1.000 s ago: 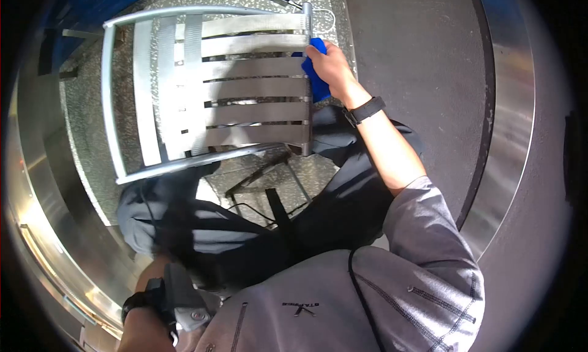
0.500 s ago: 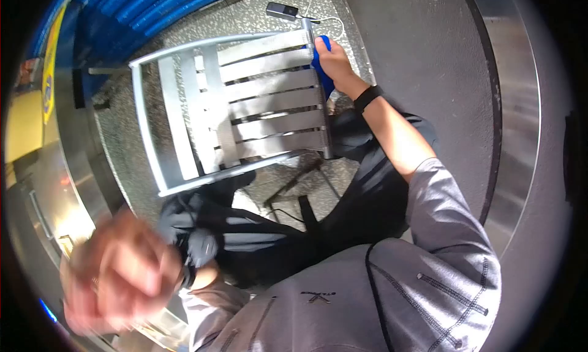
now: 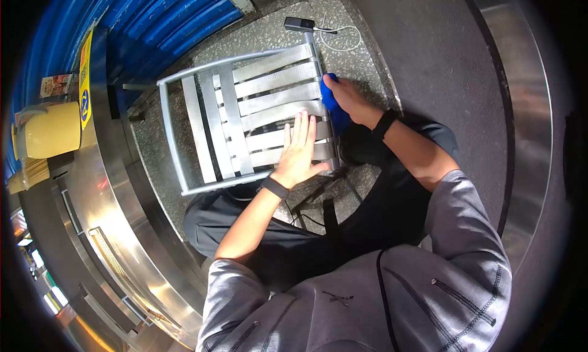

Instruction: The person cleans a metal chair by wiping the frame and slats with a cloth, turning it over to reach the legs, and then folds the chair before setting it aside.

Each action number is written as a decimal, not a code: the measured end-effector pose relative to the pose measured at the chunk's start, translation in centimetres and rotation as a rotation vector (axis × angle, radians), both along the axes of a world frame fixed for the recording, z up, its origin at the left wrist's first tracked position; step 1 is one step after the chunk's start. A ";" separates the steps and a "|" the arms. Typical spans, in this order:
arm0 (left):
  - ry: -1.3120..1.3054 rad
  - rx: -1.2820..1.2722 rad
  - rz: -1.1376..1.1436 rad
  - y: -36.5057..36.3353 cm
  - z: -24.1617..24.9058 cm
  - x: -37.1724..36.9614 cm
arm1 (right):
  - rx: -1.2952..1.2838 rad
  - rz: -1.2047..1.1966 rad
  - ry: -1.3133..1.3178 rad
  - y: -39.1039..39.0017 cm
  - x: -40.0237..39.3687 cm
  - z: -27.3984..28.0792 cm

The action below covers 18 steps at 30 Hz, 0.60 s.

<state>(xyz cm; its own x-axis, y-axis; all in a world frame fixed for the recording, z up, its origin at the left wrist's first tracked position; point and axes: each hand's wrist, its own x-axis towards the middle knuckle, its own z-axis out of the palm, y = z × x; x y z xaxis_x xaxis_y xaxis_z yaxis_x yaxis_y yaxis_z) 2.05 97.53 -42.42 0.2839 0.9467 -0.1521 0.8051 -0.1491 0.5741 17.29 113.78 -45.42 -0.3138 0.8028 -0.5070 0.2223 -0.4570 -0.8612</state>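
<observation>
A curved steel counter is gleaming left of the hands, with a yellow pitcher sitting on it farther off. The left hand is lying flat, fingers together and open, on the smooth metal slats of a chair. Just right of it, the right hand is clamping a blue cloth against the chair's side rail. Beyond the cloth, a small dark device with a white cord is lying on the speckled floor.
</observation>
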 end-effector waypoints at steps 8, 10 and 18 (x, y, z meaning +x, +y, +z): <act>-0.001 -0.016 0.142 -1.4 2.0 0.2 | -0.234 -0.044 -0.070 -4.6 -2.0 5.1; -0.002 0.008 0.147 -1.9 1.3 -0.2 | -0.368 -0.117 0.043 -5.1 -2.5 4.1; 0.002 0.166 0.243 -1.5 0.1 0.3 | -0.376 -0.355 0.432 1.5 -5.9 0.5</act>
